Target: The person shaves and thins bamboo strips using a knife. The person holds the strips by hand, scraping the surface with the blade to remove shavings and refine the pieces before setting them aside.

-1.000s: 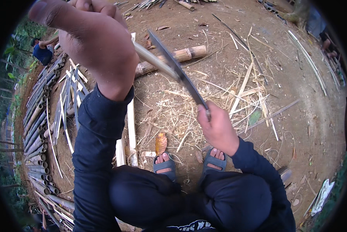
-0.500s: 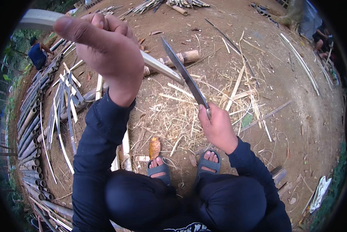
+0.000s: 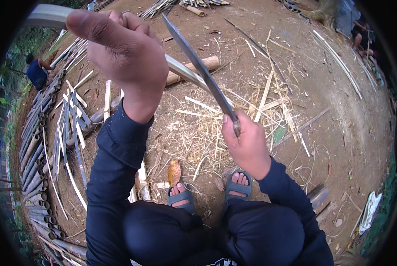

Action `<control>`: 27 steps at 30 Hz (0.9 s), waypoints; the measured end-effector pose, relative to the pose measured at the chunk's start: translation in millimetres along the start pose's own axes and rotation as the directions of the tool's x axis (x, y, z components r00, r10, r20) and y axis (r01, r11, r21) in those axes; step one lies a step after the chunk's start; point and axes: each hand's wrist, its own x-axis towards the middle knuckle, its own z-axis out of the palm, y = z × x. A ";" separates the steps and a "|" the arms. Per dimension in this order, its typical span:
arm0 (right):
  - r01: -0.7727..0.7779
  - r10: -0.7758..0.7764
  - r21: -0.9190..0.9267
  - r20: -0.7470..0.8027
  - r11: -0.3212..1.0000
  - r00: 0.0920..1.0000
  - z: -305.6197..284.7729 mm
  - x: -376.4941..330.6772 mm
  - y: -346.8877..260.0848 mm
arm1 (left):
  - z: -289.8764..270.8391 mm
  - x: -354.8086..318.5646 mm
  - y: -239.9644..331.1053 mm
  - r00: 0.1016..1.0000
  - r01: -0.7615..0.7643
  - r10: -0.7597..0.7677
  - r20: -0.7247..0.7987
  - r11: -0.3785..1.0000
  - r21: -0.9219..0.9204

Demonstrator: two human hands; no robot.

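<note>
Raised at the upper left, my left hand [image 3: 123, 57] is closed round a pale bamboo strip [image 3: 185, 71], its thumb lying along the strip. One end of the strip runs past the thumb to the upper left; the other slants down to the right, behind the blade. My right hand [image 3: 248, 139] grips the handle of a long dark machete [image 3: 196, 62], blade pointing up and to the left. The blade crosses in front of the strip; whether they touch, I cannot tell. Below lies a heap of thin bamboo shavings [image 3: 207, 137] on bare earth.
A bamboo pole [image 3: 194, 71] lies behind the strip. Many dark bamboo poles [image 3: 32, 155] line the left side, with split slats [image 3: 74, 115] beside them. A person in blue [image 3: 37, 73] crouches at far left; another person [image 3: 360, 33] sits at far right. A dry leaf [image 3: 174, 172] lies by my sandals.
The machete has moved up and left along the bamboo strip, its blade now overlapping the strip. My left hand keeps its hold, nearly in place. The view has shifted slightly.
</note>
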 end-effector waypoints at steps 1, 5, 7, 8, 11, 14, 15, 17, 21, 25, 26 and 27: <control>0.057 -0.054 0.028 -0.073 0.998 0.996 -5.4 0.1 -13.1 | 2.2 1.7 3.3 0.999 -0.032 0.031 0.012 0.999 0.021; 0.064 -0.035 0.132 -0.214 0.989 0.976 9.3 -10.5 8.1 | 10.5 3.7 17.6 0.997 -0.029 0.032 0.067 0.999 -0.037; -0.173 0.174 0.117 -0.001 0.978 0.985 28.3 -10.7 65.8 | 17.1 0.3 23.3 0.999 0.018 -0.019 0.042 1.000 0.002; -0.166 0.166 0.037 -0.007 0.985 0.986 19.9 -15.0 65.1 | 16.5 -7.5 11.3 0.998 0.060 -0.059 0.012 0.998 -0.025; -0.103 0.100 -0.055 -0.056 0.993 0.993 4.1 -8.9 34.6 | 24.2 -11.0 7.3 0.999 0.036 -0.037 -0.003 0.998 -0.058; 0.069 -0.067 0.002 -0.176 0.998 0.982 -13.2 -0.1 -14.3 | 40.7 -9.8 34.0 0.999 0.025 -0.029 -0.028 0.994 -0.108; 0.109 -0.093 0.049 -0.252 0.993 0.963 -11.5 -1.9 -10.8 | 50.5 -10.2 44.8 0.991 0.053 -0.073 -0.108 0.983 -0.179; 0.212 -0.139 0.144 -0.404 0.967 0.904 4.5 -6.4 4.5 | 28.3 0.2 21.0 0.992 -0.053 0.060 0.114 0.997 -0.061; -0.106 0.092 -0.147 -0.100 0.983 0.991 2.2 -6.9 65.2 | 42.9 -21.4 15.0 0.993 0.090 -0.098 -0.062 0.989 -0.120; -0.038 0.044 0.052 -0.113 0.998 0.993 -10.5 3.5 12.2 | 40.2 -13.3 25.6 1.000 0.014 -0.014 0.009 0.996 -0.083; 0.029 -0.011 0.091 -0.189 0.995 0.982 -13.6 -1.2 -1.9 | 40.6 -17.8 24.9 1.000 0.021 -0.020 0.018 0.996 -0.082; 0.110 -0.073 0.122 -0.277 0.986 0.958 -14.8 -2.4 -10.4 | 41.2 -16.2 27.0 1.000 0.006 -0.005 0.024 0.998 -0.056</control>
